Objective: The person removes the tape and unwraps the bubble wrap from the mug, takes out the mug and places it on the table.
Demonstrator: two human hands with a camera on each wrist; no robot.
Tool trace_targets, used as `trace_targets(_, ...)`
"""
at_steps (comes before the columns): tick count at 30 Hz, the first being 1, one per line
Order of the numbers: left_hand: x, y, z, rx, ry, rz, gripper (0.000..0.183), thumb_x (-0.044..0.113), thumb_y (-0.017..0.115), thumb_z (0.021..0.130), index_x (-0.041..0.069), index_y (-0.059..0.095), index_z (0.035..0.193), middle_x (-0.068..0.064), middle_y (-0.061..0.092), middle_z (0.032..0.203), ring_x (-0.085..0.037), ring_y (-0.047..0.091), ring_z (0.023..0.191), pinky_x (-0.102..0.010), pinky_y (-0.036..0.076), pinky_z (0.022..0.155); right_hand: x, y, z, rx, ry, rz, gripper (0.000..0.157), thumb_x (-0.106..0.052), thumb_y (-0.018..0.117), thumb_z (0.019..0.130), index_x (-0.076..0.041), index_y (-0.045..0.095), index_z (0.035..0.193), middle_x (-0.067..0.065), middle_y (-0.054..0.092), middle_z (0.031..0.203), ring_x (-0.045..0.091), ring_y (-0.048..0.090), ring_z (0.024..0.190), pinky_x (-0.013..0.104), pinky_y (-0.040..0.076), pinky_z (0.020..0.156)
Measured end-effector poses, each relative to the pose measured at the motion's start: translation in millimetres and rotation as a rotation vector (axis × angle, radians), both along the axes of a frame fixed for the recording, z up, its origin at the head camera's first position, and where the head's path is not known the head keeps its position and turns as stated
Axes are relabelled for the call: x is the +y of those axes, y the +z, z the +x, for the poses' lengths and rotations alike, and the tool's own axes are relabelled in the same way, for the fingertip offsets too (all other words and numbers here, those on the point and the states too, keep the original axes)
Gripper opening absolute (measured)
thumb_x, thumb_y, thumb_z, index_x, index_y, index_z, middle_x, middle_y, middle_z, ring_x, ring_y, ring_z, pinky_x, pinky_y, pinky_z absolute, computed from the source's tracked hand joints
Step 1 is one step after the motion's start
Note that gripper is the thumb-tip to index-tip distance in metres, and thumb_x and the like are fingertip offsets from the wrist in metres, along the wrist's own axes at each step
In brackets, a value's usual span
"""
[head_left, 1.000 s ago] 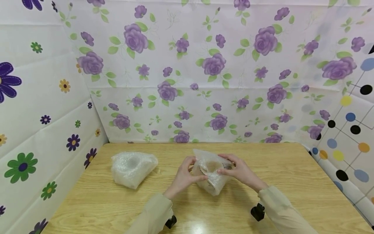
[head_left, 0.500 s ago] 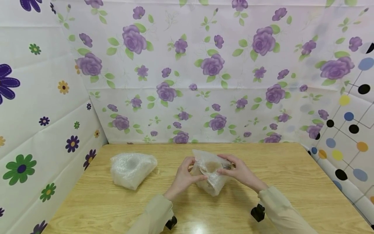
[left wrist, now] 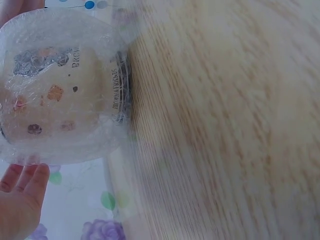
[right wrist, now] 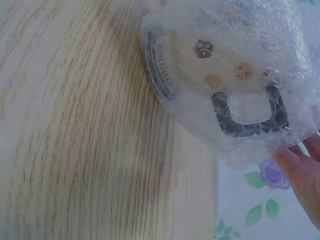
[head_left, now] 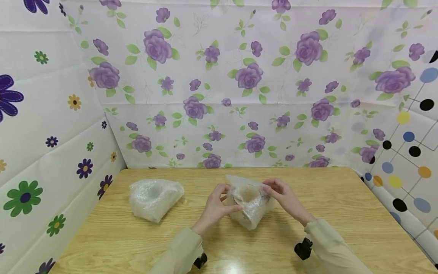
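Bubble-wrapped mug [head_left: 249,210]: left hand [head_left: 216,207] still grips side; right hand [head_left: 284,197], shifted rightward, now pinches wrap [head_left: 236,180].

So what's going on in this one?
A person has both bare hands on a bubble-wrapped mug at a wooden table. The left hand holds its left side, while the right hand pinches the wrapping near the upper right. Another bubble-wrapped bundle sits untouched to the left.
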State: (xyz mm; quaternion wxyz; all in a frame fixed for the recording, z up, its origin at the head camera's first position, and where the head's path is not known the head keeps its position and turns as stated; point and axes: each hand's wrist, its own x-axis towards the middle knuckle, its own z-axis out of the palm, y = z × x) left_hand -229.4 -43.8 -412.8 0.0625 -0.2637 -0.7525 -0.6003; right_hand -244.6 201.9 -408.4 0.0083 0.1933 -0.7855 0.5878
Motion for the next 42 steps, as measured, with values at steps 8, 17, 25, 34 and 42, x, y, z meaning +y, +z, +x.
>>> trace_targets(8,-1,0.9,0.2,-0.002,-0.016,-0.007,0.048,0.002,0.077,0.07,-0.007,0.05,0.108,-0.02,0.047,0.113,-0.037,0.043,0.106,-0.051,0.036,0.09,2,-4.3,-4.4,-0.016,-0.052,-0.053,0.028,-0.018,0.051,0.094,0.007,0.056,0.107,0.019,0.057,0.103,0.029,0.054,0.095,0.041,0.045,0.082)
trace_targets(17,-1,3.8,0.6,-0.021,-0.013,-0.023,0.049,0.003,0.077,0.07,-0.007,0.05,0.11,-0.019,0.047,0.116,-0.037,0.043,0.107,-0.05,0.036,0.09,7,-15.9,-14.5,-0.118,-0.073,-0.195,0.043,-0.029,0.051,0.093,0.01,0.051,0.111,0.024,0.052,0.114,0.029,0.051,0.105,0.039,0.043,0.086)
trace_targets(25,-1,8.8,3.1,-0.054,-0.012,-0.034,0.049,0.002,0.077,0.07,-0.007,0.049,0.11,-0.019,0.046,0.115,-0.037,0.042,0.105,-0.049,0.036,0.091,5,-13.5,-16.3,-0.171,-0.097,-0.236,0.047,-0.032,0.051,0.093,0.012,0.049,0.112,0.025,0.05,0.117,0.031,0.05,0.106,0.04,0.043,0.086)
trace_targets(34,-2,2.2,-2.4,-0.065,-0.017,-0.052,0.047,0.005,0.077,0.071,-0.003,0.051,0.11,-0.016,0.046,0.115,-0.035,0.042,0.104,-0.052,0.036,0.09,6,-14.7,-19.2,-0.229,-0.135,-0.25,0.051,-0.036,0.053,0.091,0.009,0.049,0.115,0.024,0.049,0.12,0.032,0.047,0.11,0.044,0.039,0.09)
trace_targets(42,-2,-19.7,-17.4,-0.047,0.014,-0.107,0.048,0.019,0.08,0.07,0.008,0.053,0.109,-0.003,0.047,0.112,-0.025,0.043,0.102,-0.046,0.039,0.088,8,-16.6,-20.2,-0.245,-0.152,-0.248,0.051,-0.037,0.052,0.091,0.008,0.05,0.116,0.022,0.05,0.12,0.031,0.047,0.11,0.044,0.038,0.09)
